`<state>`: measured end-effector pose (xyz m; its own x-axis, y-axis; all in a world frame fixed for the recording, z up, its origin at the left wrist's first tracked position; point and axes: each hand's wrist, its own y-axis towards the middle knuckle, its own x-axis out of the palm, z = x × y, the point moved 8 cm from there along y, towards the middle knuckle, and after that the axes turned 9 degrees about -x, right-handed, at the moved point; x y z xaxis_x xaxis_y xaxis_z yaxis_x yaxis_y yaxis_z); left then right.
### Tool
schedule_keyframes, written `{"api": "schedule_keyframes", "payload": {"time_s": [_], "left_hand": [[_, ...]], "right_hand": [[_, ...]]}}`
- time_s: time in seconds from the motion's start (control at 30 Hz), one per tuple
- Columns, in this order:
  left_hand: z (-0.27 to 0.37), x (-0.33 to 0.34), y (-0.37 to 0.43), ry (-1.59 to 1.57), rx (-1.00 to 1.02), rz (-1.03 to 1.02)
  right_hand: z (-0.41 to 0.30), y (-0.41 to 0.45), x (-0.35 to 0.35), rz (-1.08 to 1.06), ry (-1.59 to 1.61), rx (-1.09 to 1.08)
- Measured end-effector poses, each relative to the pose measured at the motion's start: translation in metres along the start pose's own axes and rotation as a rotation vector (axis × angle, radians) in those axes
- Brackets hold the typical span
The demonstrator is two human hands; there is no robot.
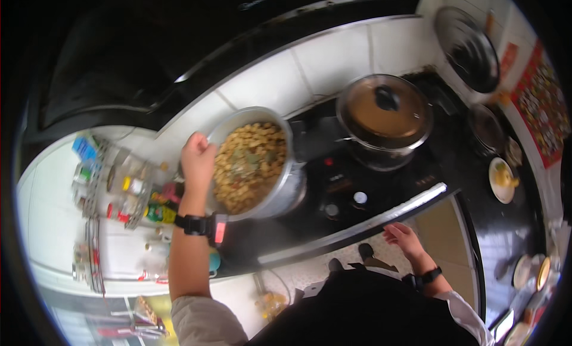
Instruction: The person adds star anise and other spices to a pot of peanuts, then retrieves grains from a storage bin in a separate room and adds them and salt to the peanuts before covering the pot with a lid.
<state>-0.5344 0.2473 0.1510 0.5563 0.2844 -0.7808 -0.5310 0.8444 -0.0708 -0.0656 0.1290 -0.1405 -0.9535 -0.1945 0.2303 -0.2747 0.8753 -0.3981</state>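
Observation:
A large metal pot [286, 185] full of light brown chunks, with some green leaves on top, sits on the left side of the black cooktop [321, 180]. My left hand [199, 158] is closed at the pot's left rim; whether it grips anything there is hidden by blur and the fingers. Lower right, my right hand [404, 239] hangs in front of the cooktop's edge with loosely curled fingers and holds nothing. A second pot [380, 156] with a glass lid [382, 107] and black knob stands at the back right of the cooktop.
Wall racks [96, 180] with jars and bottles line the left side. A range hood [250, 46] overhangs the back. On the right counter are a white plate [494, 189] with yellow food and a dark pan or bowl [486, 129]. A large lid [464, 49] leans at the wall.

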Motion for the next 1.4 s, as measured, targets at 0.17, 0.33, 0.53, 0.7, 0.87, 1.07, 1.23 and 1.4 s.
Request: {"api": "schedule_keyframes", "payload": {"time_s": [0.17,0.33,0.53,0.7,0.87,1.07,1.23,1.4], "left_hand": [[0.020,0.034,-0.041,0.331,0.225,-0.349],[0.027,-0.047,-0.060,0.023,0.307,0.152],[-0.148,-0.133,-0.176,-0.237,0.082,1.099],[-0.423,-0.099,-0.266,-0.385,-0.719,1.099],[-0.477,-0.021,-0.254,-0.819,-0.837,0.784],[-0.511,0.013,-0.220,-0.931,-0.837,0.626],[-0.584,0.019,-0.195,-1.165,-0.530,0.623],[-0.579,0.038,-0.179,-1.026,-0.580,0.546]], "right_hand": [[0.002,0.002,-0.007,-0.014,-0.033,-0.005],[0.006,-0.001,-0.017,-0.005,-0.015,0.027],[0.006,0.001,0.000,-0.241,-0.158,-0.100],[-0.016,-0.012,0.027,-0.296,-0.386,-0.040],[-0.027,-0.002,0.023,-0.202,-0.551,-0.185],[-0.149,-0.005,0.073,-0.164,-0.721,-0.505],[-0.395,-0.110,0.163,0.183,-1.115,-1.609],[-0.535,-0.143,0.203,0.442,-1.130,-1.805]]}}
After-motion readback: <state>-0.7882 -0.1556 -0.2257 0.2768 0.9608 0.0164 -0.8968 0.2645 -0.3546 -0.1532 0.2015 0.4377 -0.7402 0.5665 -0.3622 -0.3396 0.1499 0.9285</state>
